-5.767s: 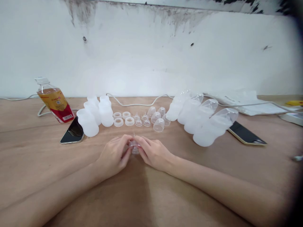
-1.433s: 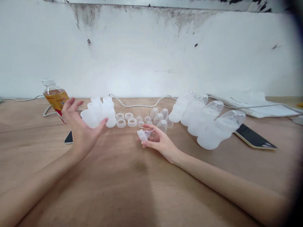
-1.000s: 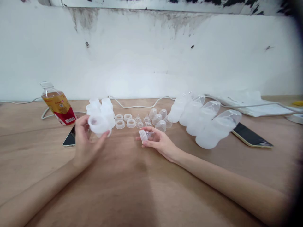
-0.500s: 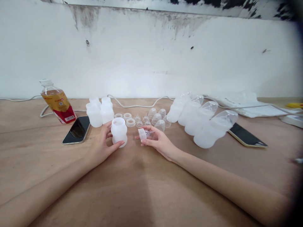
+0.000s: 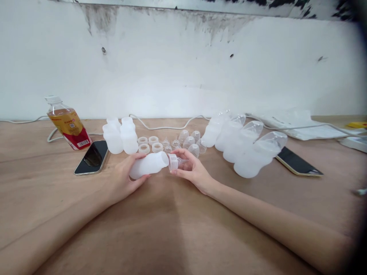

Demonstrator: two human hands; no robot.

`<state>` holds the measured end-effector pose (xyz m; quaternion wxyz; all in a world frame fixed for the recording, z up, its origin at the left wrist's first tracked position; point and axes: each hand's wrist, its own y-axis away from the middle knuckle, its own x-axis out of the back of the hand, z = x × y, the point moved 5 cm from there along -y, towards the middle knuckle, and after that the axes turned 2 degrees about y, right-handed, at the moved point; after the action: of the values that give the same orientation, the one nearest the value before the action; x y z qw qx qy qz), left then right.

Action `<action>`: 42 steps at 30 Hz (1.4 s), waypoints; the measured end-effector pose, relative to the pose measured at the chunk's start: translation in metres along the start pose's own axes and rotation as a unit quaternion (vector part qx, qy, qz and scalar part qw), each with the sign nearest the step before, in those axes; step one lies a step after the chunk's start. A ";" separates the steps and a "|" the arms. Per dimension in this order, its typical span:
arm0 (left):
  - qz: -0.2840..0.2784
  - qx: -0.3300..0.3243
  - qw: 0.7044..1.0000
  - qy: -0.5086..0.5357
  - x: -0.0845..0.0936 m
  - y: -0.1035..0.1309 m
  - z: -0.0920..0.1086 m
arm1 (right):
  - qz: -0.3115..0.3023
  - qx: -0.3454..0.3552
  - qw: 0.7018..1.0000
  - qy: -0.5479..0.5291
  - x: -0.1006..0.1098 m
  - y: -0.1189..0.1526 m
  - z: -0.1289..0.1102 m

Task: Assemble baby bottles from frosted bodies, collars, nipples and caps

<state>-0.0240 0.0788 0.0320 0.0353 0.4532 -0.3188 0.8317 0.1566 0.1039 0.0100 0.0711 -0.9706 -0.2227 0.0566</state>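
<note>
Centre of frame: left hand (image 5: 130, 177) curves round a white bottle (image 5: 149, 165), thumb below, fingers above, spread about the bottle's width. Bottle lies nearly flat, mouth toward the right. Right hand (image 5: 193, 173) pinches a clear threaded collar (image 5: 173, 162) between thumb and fingertips, pointed teat toward the palm. Collar sits right at the bottle mouth; cannot tell whether the two touch.

Edges: loose rings (image 5: 143, 148) and clear domes (image 5: 189, 142) lie just behind the hands, mid-frame. Standing bottles (image 5: 129, 137) and a phone (image 5: 91, 157) bound the left; capped bottles (image 5: 249, 164) bound the right, well apart from the right hand. Most room lies below the hands, where wooden table (image 5: 160, 236) runs to the lower frame edge. Wall (image 5: 172, 68) closes off the top.
</note>
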 end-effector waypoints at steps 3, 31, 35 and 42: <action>-0.038 -0.024 0.999 -0.004 -0.002 0.000 0.004 | -0.008 0.005 1.000 0.020 -0.001 0.001 -0.001; -0.254 0.230 0.893 0.292 -0.002 -0.006 -0.003 | -0.104 0.035 0.988 0.113 -0.012 0.005 -0.003; -0.154 0.045 0.980 0.121 0.013 -0.011 0.009 | -0.069 0.023 0.986 0.150 -0.009 0.004 -0.002; -0.046 -0.132 0.990 0.015 0.006 0.002 0.017 | -0.046 0.022 0.982 0.180 -0.008 0.005 -0.005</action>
<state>-0.0161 0.0662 0.0421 0.1381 0.4462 -0.4042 0.7864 0.1525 0.0957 0.0143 0.1335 -0.9520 -0.2494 -0.1171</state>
